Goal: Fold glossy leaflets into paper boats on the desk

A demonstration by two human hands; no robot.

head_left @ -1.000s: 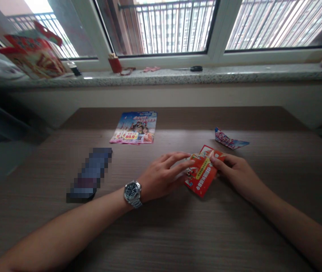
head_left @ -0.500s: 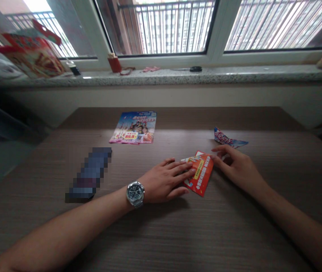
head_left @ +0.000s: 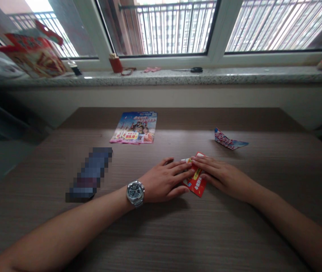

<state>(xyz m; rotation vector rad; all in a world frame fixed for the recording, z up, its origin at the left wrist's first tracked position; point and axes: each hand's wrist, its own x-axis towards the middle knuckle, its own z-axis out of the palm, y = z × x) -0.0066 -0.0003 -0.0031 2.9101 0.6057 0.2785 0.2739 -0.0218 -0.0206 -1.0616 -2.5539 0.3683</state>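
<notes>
A red and yellow printed sheet of paper (head_left: 199, 187), folded to a small slanted shape, lies on the wooden table (head_left: 149, 234). My left hand (head_left: 168, 179), with a metal watch (head_left: 135, 192) at the wrist, rests flat on its left part, fingers stretched out. From the other side my right hand (head_left: 223, 177) lies across its right and upper part, fingers extended and pressed down. Both hands cover much of the print. Beyond my right hand sits a folded blue and pink paper piece (head_left: 230, 141), its left end standing up.
A stack of blue flyers (head_left: 135, 128) lies at the back left, with a pixelated dark phone-like object (head_left: 90, 173) nearer me. On the stone sill (head_left: 161, 78) are scissors (head_left: 195, 70), a small red container (head_left: 115, 63) and a red package (head_left: 36, 56).
My right hand has moved left from the red paper's right edge onto its top, and its curled fingers have straightened. My left hand stays in place.
</notes>
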